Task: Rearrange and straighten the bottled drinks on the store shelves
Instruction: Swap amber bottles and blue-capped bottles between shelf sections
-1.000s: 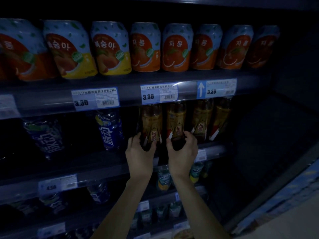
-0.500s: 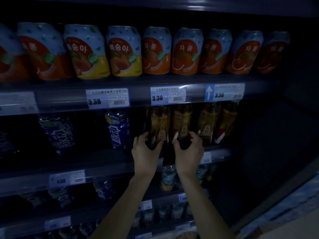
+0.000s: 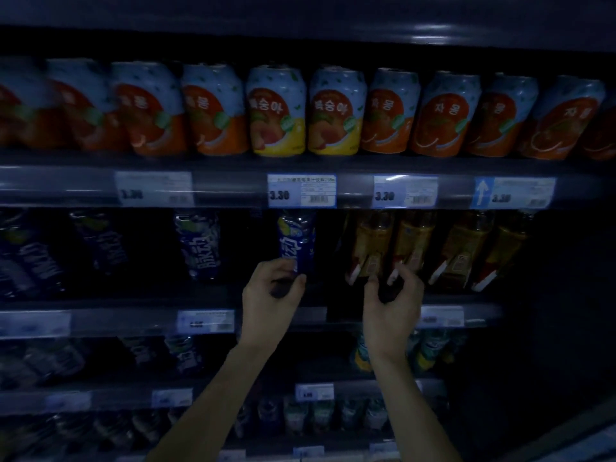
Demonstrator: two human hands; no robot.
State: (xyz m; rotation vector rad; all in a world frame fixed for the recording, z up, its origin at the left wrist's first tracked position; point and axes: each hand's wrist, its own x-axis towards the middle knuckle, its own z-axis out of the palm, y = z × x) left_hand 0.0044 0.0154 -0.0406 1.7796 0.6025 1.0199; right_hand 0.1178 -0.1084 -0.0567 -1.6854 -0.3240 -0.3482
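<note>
The person's left grip (image 3: pixel 271 295) holds the base of a blue bottle (image 3: pixel 296 241) at the middle shelf's (image 3: pixel 116 320) front edge. The right grip (image 3: pixel 391 305) curls round an amber bottle's (image 3: pixel 413 238) base. The amber row leans and the blue bottles toward the left edge sit unevenly, so the work is judged mid-task. The cans (image 3: pixel 276 111) on the shelf above look fronted.
</note>
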